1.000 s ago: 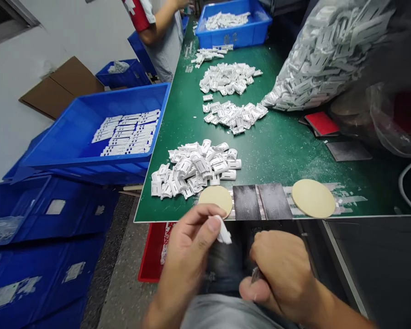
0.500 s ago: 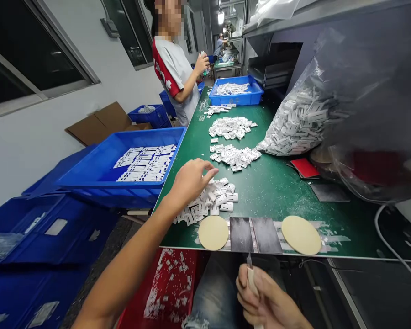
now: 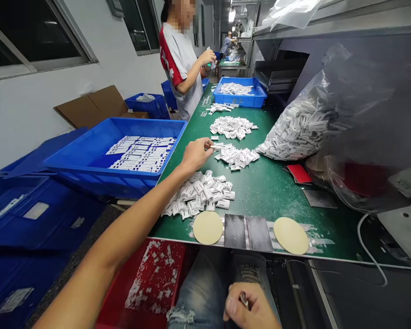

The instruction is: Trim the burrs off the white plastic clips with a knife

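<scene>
My left hand [image 3: 197, 154] reaches over the green table, its fingertips pinched on a small white plastic piece [image 3: 215, 146] at the left edge of the middle pile [image 3: 238, 157]. Nearer to me lies another pile of white pieces [image 3: 203, 192]. Above my lap, my right hand [image 3: 249, 305] is closed round a slim tool [image 3: 244, 299], of which only a short end shows. Two round cream discs [image 3: 208, 227] [image 3: 291, 235] and two dark rectangular pads [image 3: 234, 231] [image 3: 259, 233] lie along the front table edge.
Left of the table [image 3: 260, 192] is a blue bin [image 3: 78, 155] with rows of white parts. A red bin [image 3: 147, 283] sits below. Plastic bags [image 3: 294, 130] of parts stand at right. Farther off are another pile [image 3: 231, 127], a blue tray [image 3: 239, 98] and a person [image 3: 183, 59].
My left hand has moved forward from above the near pile to the middle pile and taken a white piece. My right hand has turned, and the tool's blade no longer shows. The view has shifted slightly.
</scene>
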Demonstrator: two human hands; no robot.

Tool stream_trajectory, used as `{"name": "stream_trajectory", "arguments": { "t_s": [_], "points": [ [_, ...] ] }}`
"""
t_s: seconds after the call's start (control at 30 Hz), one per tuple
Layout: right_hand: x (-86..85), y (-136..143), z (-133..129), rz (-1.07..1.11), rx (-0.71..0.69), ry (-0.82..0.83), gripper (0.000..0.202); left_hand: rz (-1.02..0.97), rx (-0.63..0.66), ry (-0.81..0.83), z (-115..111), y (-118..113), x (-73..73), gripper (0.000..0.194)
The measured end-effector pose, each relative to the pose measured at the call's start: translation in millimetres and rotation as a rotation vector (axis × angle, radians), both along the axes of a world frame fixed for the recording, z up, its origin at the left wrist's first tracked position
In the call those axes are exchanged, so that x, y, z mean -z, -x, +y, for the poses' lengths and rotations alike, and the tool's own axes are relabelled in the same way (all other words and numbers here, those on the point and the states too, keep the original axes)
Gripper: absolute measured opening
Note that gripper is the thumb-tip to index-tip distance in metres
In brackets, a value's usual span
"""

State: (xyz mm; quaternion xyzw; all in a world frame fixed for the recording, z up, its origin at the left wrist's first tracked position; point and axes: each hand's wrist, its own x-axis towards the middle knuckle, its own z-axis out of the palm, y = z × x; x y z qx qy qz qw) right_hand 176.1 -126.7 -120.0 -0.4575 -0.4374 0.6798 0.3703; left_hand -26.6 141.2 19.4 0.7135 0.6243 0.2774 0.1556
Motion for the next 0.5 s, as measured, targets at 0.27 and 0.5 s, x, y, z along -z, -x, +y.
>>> {"name": "stream_trajectory", "arguments": {
  "t_s": [0.27, 0.5],
  "points": [
    [-39.1, 0, 18, -0.305, 0.302, -0.703, 0.034, -0.461, 0.285, 0.087, -217, -32, 29.9, 0.026],
    [-50.5, 7, 20, -0.560, 0.187, -0.886, 0.019, -0.662, 0.183, 0.354, -244, -26, 52.3, 0.034]
  ]
}}
